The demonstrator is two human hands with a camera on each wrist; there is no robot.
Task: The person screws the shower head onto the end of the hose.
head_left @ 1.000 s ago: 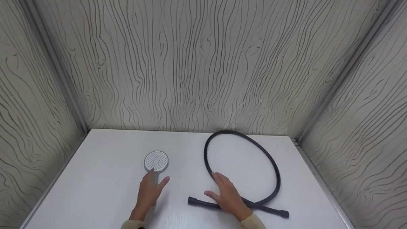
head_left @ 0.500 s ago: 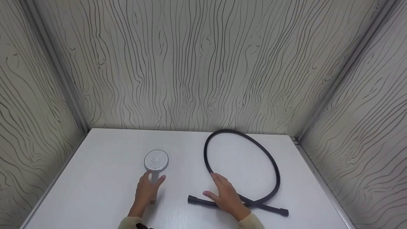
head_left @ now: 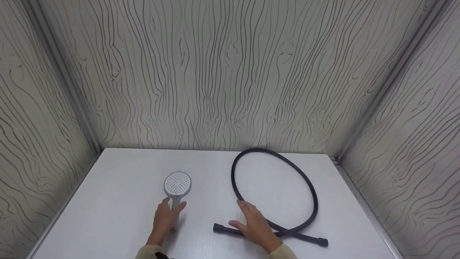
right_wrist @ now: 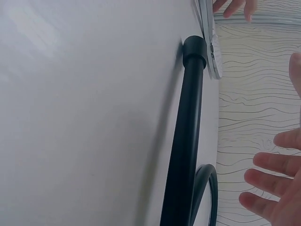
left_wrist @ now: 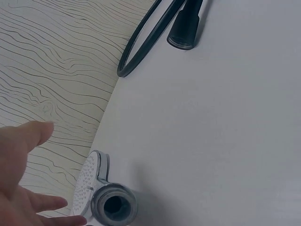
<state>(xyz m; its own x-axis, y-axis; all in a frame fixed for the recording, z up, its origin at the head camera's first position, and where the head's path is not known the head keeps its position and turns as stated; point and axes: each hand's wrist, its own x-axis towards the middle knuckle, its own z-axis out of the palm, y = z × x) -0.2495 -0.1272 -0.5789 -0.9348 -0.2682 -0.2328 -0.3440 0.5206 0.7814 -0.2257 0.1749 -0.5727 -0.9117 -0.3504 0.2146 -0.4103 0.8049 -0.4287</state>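
Note:
A hand shower (head_left: 177,183) lies on the white table at left, its round spray face up and its handle pointing toward me. My left hand (head_left: 165,217) hovers over the handle, thumb and fingers spread on either side of it. In the left wrist view, the handle's hollow end (left_wrist: 99,203) faces the camera beside the fingers. To the right, a black shower hose (head_left: 258,149) makes one large loop with its two ends crossing. My right hand (head_left: 256,226) is held over the hose's near left part, thumb apart and fingers extended; in the right wrist view nothing is between them.
The white table (head_left: 125,180) is enclosed by wood-grain patterned panels (head_left: 208,72) at the back and both sides. Metal strips run along the corners. One hose end fitting (head_left: 218,227) points left between my hands; the other end (head_left: 322,242) lies at right.
My left hand has drawn back slightly, its fingertips shifting from the spray face's edge down to the handle. The right hand, shower and hose have hardly moved.

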